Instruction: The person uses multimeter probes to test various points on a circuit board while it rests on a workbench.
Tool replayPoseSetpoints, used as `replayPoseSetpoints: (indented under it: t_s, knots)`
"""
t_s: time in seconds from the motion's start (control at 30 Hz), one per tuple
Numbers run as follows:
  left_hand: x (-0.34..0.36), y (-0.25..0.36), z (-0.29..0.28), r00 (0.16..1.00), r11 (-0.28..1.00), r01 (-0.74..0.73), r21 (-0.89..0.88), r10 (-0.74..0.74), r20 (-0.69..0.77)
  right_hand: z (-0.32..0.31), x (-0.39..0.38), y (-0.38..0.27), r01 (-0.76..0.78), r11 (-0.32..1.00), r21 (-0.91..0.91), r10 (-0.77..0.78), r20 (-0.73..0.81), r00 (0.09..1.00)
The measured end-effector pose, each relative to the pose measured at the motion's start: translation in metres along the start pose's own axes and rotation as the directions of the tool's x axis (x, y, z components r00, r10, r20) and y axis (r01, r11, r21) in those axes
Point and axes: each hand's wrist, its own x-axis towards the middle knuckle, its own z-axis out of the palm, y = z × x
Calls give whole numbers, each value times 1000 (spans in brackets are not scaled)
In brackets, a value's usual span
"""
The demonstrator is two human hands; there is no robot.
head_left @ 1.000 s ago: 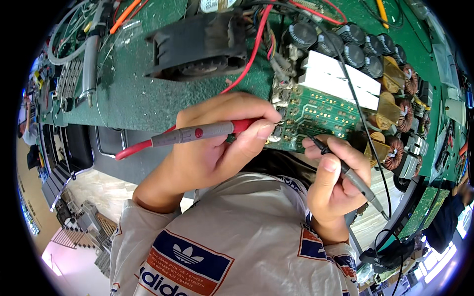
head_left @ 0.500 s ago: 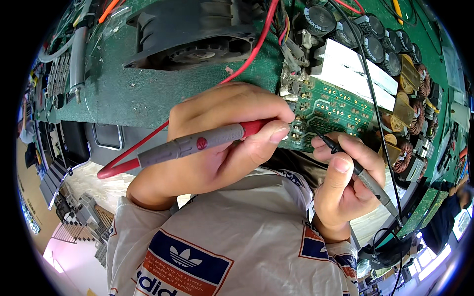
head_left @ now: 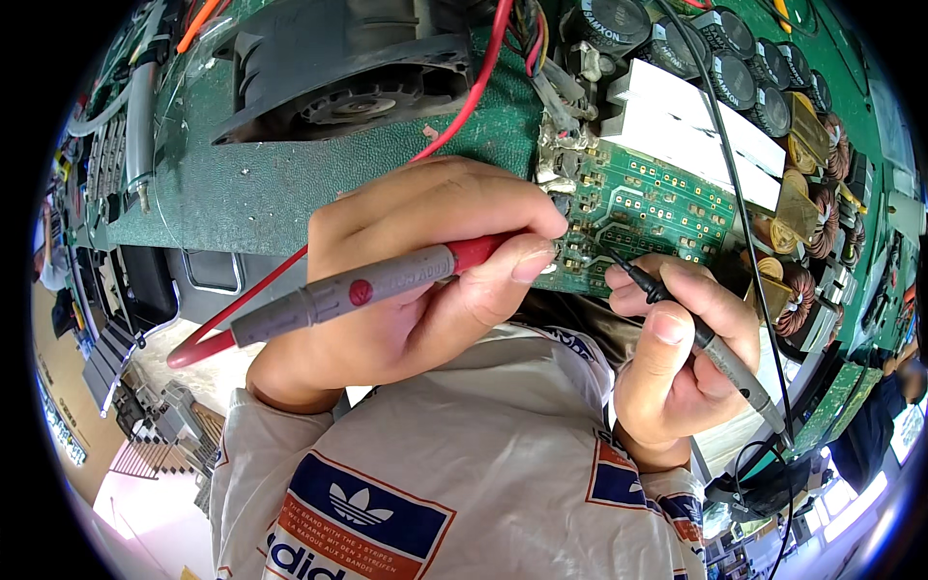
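Observation:
My left hand (head_left: 416,271) is closed round a grey and red test probe (head_left: 382,280), its tip end at the left part of the green circuit board (head_left: 662,203), where my fingertips hide the contact. My right hand (head_left: 691,358) grips a grey and black test probe (head_left: 720,358), its black tip pointing at the board's lower middle; whether it touches, I cannot tell. The board carries a white heatsink block (head_left: 696,130), several black cylindrical capacitors (head_left: 732,80) and copper coils (head_left: 795,300) along its right.
A black cooling fan (head_left: 348,77) lies behind my left hand on the green mat (head_left: 213,184). Red and black leads (head_left: 720,126) cross the bench. A grey cylindrical tool (head_left: 145,126) lies at far left. A person in dark clothing (head_left: 865,435) is at the far right edge.
The view has shifted slightly, with the fan nearer and further left. The back end of the red probe has swung down and leftward. Both hands still grip their probes.

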Motion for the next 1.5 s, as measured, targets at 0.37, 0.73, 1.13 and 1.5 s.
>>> replayPoseSetpoints:
  t_s: [0.37,0.73,1.13,1.5]
  knots:
    - [3,2,-2,999,997,-36,67,36,14,2,6,-5,-28,1000,-13,28,-13,1000]
    - [6,10,-6,996,997,-76,21,74,51,4,14,-22,-80,988,-131,79,-13,997]
    - [7,12,-2,997,998,-65,28,64,34,9,12,-17,-42,989,-141,31,-86,996]
    - [6,11,-2,999,998,-35,51,34,21,10,9,-14,-41,993,-114,30,-98,995]
